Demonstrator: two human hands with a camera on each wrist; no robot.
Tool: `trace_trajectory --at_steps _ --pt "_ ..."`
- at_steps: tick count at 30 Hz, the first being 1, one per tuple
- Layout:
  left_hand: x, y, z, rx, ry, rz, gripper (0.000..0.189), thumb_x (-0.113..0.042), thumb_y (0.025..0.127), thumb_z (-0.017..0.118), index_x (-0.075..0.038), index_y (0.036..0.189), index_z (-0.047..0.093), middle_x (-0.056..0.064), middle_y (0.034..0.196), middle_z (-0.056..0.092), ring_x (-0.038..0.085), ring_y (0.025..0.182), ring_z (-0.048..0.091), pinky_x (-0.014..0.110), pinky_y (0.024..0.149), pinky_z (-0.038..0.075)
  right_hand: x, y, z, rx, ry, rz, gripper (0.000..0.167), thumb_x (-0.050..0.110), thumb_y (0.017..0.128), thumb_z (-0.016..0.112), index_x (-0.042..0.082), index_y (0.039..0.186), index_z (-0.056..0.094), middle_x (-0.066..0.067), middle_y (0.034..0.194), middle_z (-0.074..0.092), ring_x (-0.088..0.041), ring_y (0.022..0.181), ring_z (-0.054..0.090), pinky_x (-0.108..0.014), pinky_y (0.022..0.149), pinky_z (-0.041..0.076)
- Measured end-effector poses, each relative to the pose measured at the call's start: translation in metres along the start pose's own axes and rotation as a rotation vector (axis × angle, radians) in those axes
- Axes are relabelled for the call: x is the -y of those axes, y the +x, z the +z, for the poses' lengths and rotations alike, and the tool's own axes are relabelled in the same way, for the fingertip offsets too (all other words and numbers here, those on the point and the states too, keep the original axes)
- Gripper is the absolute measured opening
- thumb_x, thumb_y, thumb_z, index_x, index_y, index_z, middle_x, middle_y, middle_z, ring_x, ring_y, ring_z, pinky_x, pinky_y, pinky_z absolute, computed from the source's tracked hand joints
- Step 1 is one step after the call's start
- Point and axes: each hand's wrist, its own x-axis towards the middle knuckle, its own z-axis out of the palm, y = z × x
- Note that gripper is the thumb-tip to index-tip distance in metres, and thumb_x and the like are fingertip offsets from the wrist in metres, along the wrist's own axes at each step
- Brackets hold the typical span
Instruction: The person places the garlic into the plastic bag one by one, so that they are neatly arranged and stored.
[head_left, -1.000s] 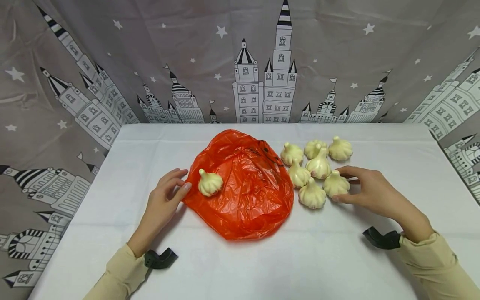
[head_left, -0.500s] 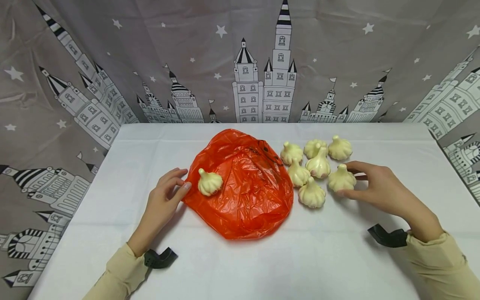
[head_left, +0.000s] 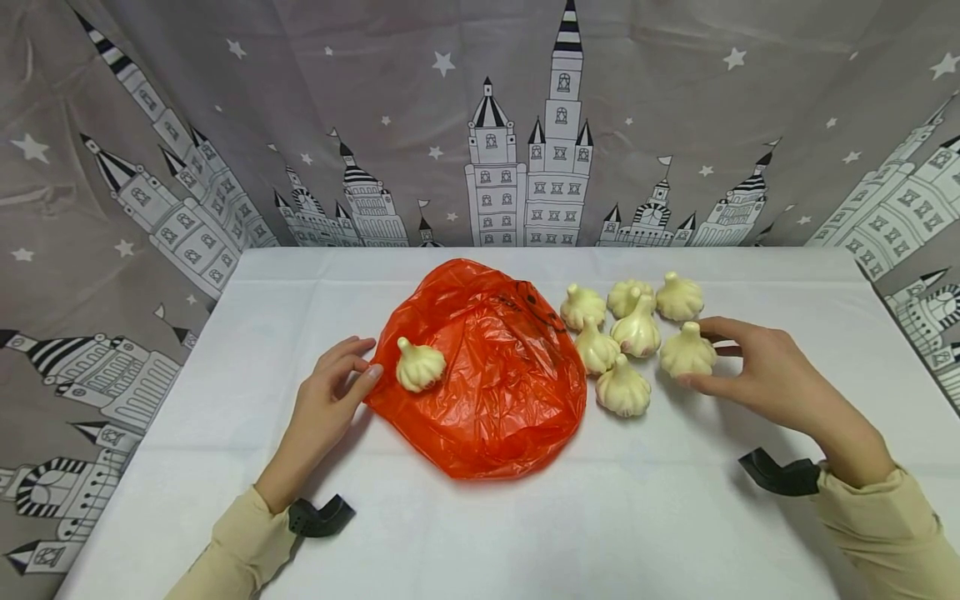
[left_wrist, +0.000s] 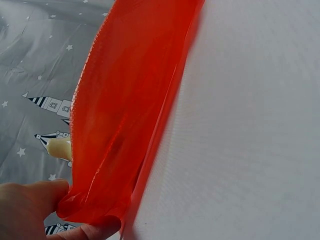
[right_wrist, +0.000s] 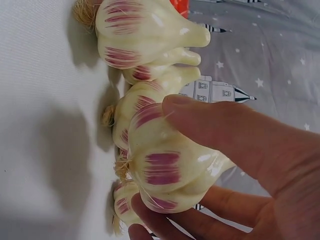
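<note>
The right hand [head_left: 765, 375] has its grip closed around a garlic bulb [head_left: 687, 351], thumb on one side and fingers on the other, spread only as wide as the bulb. The wrist view shows purple streaks on its skin and a shadow falling apart from it on the table [head_left: 570, 542], so it seems lifted clear. This hand reaches in from the table's near right corner, palm turned toward the table's middle, the stem of the bulb pointing up.

The left hand [head_left: 330, 392] comes from the near left corner and pinches the rim of a red plastic bag [head_left: 487, 392] between thumb and fingers, the grip nearly closed on the thin film. The bag lies spread with its mouth upward, midway between the table's left and right edges. One bulb [head_left: 420, 367] sits inside it, close to the pinched rim. Six loose bulbs [head_left: 637, 327] cluster just right of the bag, toward the table's far right corner.
</note>
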Motion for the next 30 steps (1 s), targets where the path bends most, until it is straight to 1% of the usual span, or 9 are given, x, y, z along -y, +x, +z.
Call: trace_trajectory --at_steps 6,9,15,18,22,23,26,28,30 --pt "0.001 0.000 0.000 -0.001 -0.002 0.000 0.022 -0.027 0.105 0.068 -0.005 0.099 0.070 0.012 0.153 0.057 0.032 0.154 0.038 0.056 0.117 0.043 0.002 0.000 -0.002 -0.016 -0.008 -0.003 0.062 0.028 0.081 0.092 0.001 0.131 0.067 -0.018 0.124 0.074 -0.041 0.106 0.074 -0.043 0.082 0.059" --pt "0.001 -0.001 0.000 -0.002 0.003 0.000 0.023 -0.027 0.105 0.068 -0.005 0.099 0.070 0.012 0.153 0.057 0.032 0.154 0.038 0.056 0.117 0.043 0.003 0.001 -0.003 -0.023 -0.009 -0.013 0.062 0.026 0.080 0.093 0.001 0.131 0.067 -0.019 0.125 0.074 -0.042 0.106 0.074 -0.040 0.080 0.058" --pt "0.000 0.000 0.000 -0.005 0.005 0.003 0.022 -0.027 0.104 0.068 -0.006 0.098 0.070 0.012 0.153 0.057 0.032 0.154 0.039 0.056 0.118 0.042 0.009 0.004 -0.006 -0.042 0.007 -0.029 0.062 0.023 0.080 0.092 0.003 0.132 0.064 -0.018 0.126 0.073 -0.041 0.108 0.074 -0.034 0.083 0.059" --pt "0.001 0.000 0.001 -0.006 0.002 0.009 0.022 -0.027 0.104 0.068 -0.006 0.097 0.069 0.012 0.153 0.058 0.033 0.153 0.039 0.057 0.118 0.042 0.011 0.004 -0.007 -0.053 0.019 -0.021 0.061 0.024 0.080 0.092 0.004 0.131 0.064 -0.017 0.125 0.073 -0.040 0.108 0.073 -0.024 0.083 0.056" --pt "0.002 0.000 0.001 -0.002 0.004 0.009 0.023 -0.029 0.105 0.067 -0.006 0.098 0.069 0.012 0.153 0.057 0.033 0.153 0.039 0.059 0.118 0.042 0.013 0.003 -0.008 -0.062 0.041 -0.006 0.061 0.025 0.081 0.092 0.005 0.131 0.064 -0.016 0.125 0.073 -0.041 0.110 0.073 -0.010 0.082 0.046" --pt "0.002 0.001 0.001 -0.002 0.007 0.009 0.024 -0.029 0.105 0.067 -0.007 0.098 0.069 0.012 0.154 0.057 0.033 0.153 0.039 0.059 0.118 0.042 0.014 0.003 -0.009 -0.067 0.043 -0.004 0.061 0.025 0.081 0.092 0.005 0.131 0.064 -0.016 0.125 0.073 -0.041 0.110 0.073 -0.008 0.082 0.045" --pt "0.003 0.001 0.001 -0.003 0.021 0.008 0.024 -0.030 0.105 0.066 -0.008 0.099 0.069 0.012 0.154 0.057 0.032 0.153 0.039 0.058 0.117 0.043 0.018 0.004 -0.010 -0.076 0.041 0.002 0.062 0.026 0.081 0.092 0.006 0.132 0.064 -0.015 0.126 0.073 -0.042 0.110 0.073 -0.011 0.083 0.046" --pt "0.004 0.001 0.001 -0.005 0.029 0.008 0.023 -0.030 0.105 0.066 -0.008 0.099 0.069 0.012 0.154 0.057 0.033 0.153 0.039 0.058 0.116 0.044 0.021 0.006 -0.011 -0.079 0.039 0.016 0.062 0.028 0.081 0.092 0.007 0.133 0.064 -0.015 0.127 0.072 -0.042 0.111 0.073 -0.020 0.084 0.050" --pt "0.004 0.001 0.001 -0.006 0.035 0.007 0.023 -0.030 0.105 0.066 -0.008 0.100 0.069 0.012 0.154 0.057 0.033 0.153 0.039 0.058 0.116 0.044 0.025 0.008 -0.011 -0.079 0.041 0.030 0.064 0.030 0.082 0.091 0.007 0.134 0.064 -0.016 0.129 0.072 -0.043 0.111 0.072 -0.032 0.086 0.053"
